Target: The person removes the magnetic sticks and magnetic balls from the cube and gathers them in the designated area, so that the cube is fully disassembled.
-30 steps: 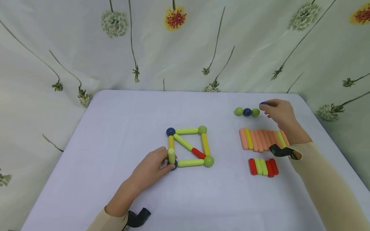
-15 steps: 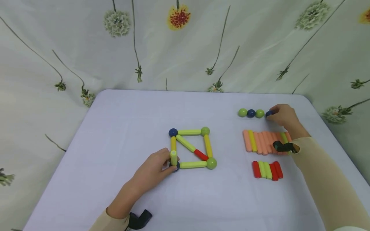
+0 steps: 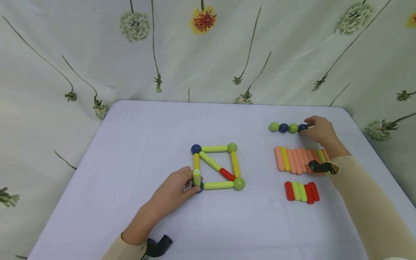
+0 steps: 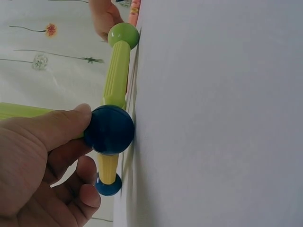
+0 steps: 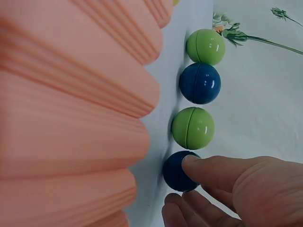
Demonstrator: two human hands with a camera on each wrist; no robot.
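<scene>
On the white cloth-covered table top (image 3: 130,151), the left hand (image 3: 173,186) grips a glossy blue plastic-looking ball (image 4: 111,130) between thumb and fingers, at the foot of a ridged lime-green plastic-looking rod (image 3: 196,177) standing upright from it. That ball is the near-left corner of a flat four-sided frame: a yellow rod (image 3: 196,160) leads to a second blue ball (image 3: 196,149) at the far left, a lime-and-red diagonal (image 3: 214,165) crosses the inside, and green balls (image 3: 239,184) form both right corners. Well apart, toward the right, a row of balls runs green (image 3: 274,126), blue (image 3: 284,128), green (image 3: 293,128), blue (image 3: 302,127). Nearer lie salmon rods (image 3: 294,161) side by side with a yellow and a lime one, then short red and lime rods (image 3: 299,192). Rightmost, the right hand (image 3: 320,130) pinches the row's end blue ball, just beside its green neighbour.
</scene>
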